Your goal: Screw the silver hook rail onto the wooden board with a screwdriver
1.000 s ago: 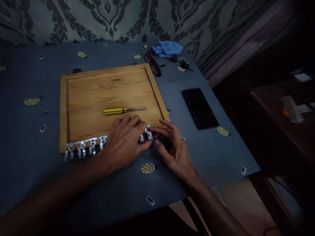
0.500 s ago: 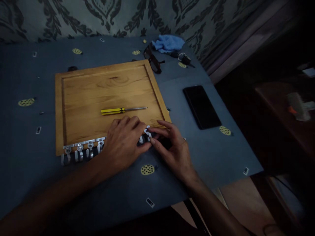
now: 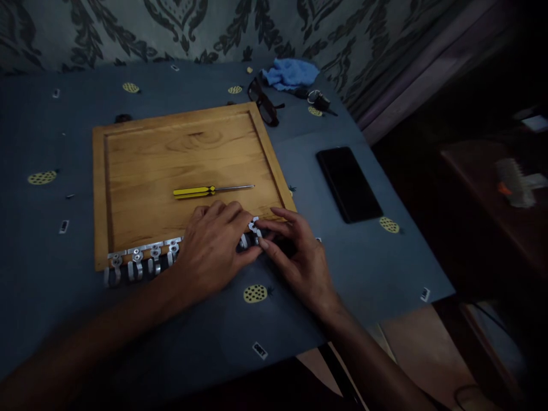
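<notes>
"Which step?"

"Probably steadying the silver metal end hook (image 3: 253,224), four o'clock on the framed brown wooden board (image 3: 158,165). Right hand (image 3: 306,262) pinches it; left hand (image 3: 214,245) covers the silver hook rail (image 3: 146,247) along six o'clock, its grip hidden."

"Next?"

"Likely calls for a firm hold."

"Changed?"

"The right thumb, apart a second ago, touches the hook."

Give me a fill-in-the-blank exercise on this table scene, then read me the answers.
The screwdriver has a black and ____ handle.
Of the left hand and right hand, the ____ one covers the middle of the row of hooks.
The crumpled cloth is ____.
In the picture, the phone lies to the ____ of the wooden board.
Missing words: yellow; left; blue; right.
</notes>
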A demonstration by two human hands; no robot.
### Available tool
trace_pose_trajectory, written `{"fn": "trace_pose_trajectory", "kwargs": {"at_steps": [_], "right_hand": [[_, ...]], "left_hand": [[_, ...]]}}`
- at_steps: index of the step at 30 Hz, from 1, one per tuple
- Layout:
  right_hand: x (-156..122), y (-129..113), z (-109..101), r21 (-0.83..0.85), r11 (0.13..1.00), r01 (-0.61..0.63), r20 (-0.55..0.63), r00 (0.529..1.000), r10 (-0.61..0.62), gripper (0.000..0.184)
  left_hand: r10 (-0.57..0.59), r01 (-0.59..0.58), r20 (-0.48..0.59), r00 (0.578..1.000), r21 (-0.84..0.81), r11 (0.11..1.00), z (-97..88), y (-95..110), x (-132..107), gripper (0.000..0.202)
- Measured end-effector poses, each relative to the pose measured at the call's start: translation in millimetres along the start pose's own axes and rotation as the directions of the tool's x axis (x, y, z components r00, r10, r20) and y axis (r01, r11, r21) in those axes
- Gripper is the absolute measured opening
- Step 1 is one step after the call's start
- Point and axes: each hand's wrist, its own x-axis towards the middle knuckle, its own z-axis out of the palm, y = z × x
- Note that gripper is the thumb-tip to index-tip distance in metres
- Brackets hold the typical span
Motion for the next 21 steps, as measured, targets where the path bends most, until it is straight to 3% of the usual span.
{"fn": "trace_pose_trajectory", "kwargs": {"at_steps": [9,21], "right_hand": [[0.4,0.2,0.9,0.013,1.0,-0.007,-0.016,1.0,0.007,0.043],[0.9,-1.6,0.5,-0.024,1.0,0.017,-0.002,1.0,-0.017,0.038]], "left_hand": [[-0.007,0.008,0.034,0.999,-0.017,1.0,-2.2,0.1,1.1,0.028],[0.023,-0.023,-0.006,1.0,0.009,1.0,0.7,-0.8,-0.4,0.027]]}}
